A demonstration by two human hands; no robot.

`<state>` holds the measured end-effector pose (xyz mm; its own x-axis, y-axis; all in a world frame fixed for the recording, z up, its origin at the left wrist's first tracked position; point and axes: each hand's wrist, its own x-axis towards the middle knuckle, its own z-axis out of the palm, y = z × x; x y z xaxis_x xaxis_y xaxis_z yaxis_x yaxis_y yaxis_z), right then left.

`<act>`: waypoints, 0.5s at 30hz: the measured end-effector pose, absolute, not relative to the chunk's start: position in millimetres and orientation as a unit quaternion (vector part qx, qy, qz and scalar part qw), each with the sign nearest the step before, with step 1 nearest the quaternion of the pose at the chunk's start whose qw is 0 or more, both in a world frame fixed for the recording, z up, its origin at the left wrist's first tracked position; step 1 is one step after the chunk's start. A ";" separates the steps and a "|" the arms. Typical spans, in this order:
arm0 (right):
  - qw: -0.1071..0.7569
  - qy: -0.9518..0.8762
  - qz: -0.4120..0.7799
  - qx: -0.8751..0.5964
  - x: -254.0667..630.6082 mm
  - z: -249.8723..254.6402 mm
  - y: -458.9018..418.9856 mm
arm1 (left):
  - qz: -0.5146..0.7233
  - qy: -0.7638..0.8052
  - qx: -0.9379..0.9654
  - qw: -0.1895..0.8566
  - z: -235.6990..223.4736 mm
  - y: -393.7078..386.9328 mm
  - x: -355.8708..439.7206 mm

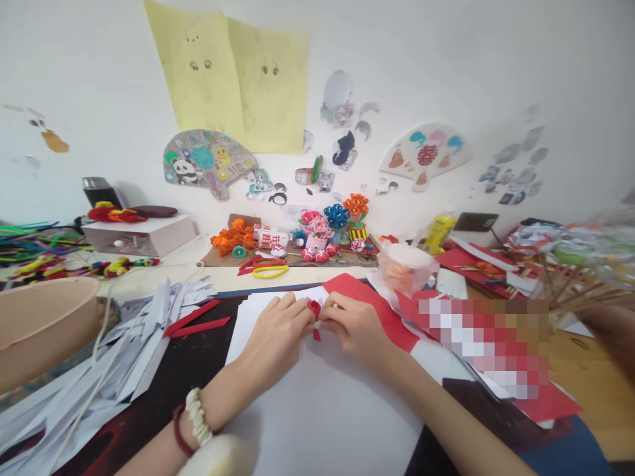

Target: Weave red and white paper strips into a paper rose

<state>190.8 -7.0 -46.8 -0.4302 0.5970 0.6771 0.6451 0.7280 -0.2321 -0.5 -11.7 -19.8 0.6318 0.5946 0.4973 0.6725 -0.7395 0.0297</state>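
My left hand [282, 324] pinches a small red paper roll [314, 308], coiled like a rosebud, with a short red tail hanging below it. From the other side my right hand [354, 327] closes its fingertips at the roll's edge. Both hands are above a stack of white paper [317, 410]. Behind my right hand lies a sheet of red paper [391, 317]. Two red paper strips [198, 325] rest to the left of the stack, beside a heap of white paper strips [143, 337]. My fingers partly cover the roll.
A beige basin [44, 324] stands at the left edge. Small craft flowers [320, 225] and yellow-handled scissors [270, 271] sit along the back. A clear plastic cup [404, 264] is behind the red sheet. At far right, another person's blurred arm [612, 334] is near wooden sticks.
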 end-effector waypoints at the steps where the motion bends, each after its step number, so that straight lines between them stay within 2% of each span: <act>1: 0.392 -0.840 -0.048 -0.371 189.4 -47.2 -7.4 | -0.242 -0.364 -0.896 0.073 -19.7 -12.4 1.2; 6: 0.421 -0.818 -0.103 -0.378 184.3 -44.9 -9.6 | -0.255 -0.414 -0.873 0.041 -18.9 -13.8 3.9; 11: 0.487 -0.767 -0.099 -0.406 187.6 -40.6 -10.3 | -0.332 -0.442 -0.831 -0.062 -19.2 -9.0 0.5; 15: 0.455 -0.800 -0.137 -0.367 188.8 -44.8 -8.0 | -0.364 -0.440 -0.808 -0.141 -19.0 -4.2 -0.9</act>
